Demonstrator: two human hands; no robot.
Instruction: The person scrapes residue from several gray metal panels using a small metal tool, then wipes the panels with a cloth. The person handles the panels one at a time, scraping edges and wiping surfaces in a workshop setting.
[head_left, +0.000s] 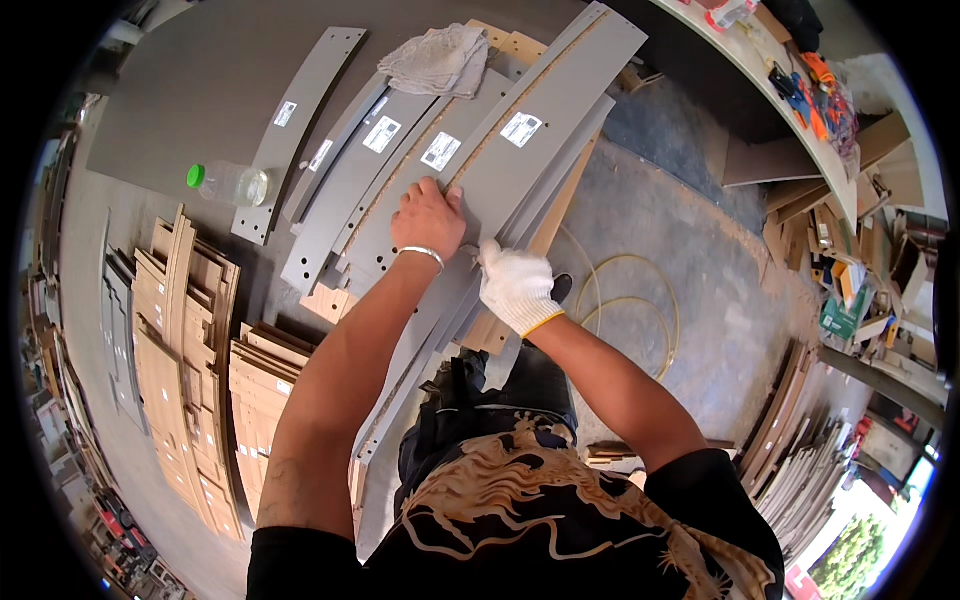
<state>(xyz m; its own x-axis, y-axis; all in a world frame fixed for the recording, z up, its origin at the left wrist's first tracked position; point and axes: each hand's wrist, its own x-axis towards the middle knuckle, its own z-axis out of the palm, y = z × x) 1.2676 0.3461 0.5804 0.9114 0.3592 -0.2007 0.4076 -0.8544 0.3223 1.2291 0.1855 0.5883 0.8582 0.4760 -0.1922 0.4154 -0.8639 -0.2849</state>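
Note:
A long grey board (545, 90) with a white label lies at an angle across a stack of similar panels in front of me. My left hand (428, 218), bare with a bracelet at the wrist, presses on it with fingers curled at its far-left edge. My right hand (515, 285), in a white knitted glove, is closed at the board's near-right edge; what its fingers hold, if anything, is too small to make out. Other grey panels (395, 150) with labels and drilled holes lie to the left, and a crumpled rag (437, 62) rests on their far end.
A green-capped clear bottle (232, 185) lies by a separate grey strip (300, 130) on the left. Stacks of brown boards (180, 370) stand below it. A yellowish hose (670, 310) coils on the floor to the right. A workbench (800, 120) with tools stands far right.

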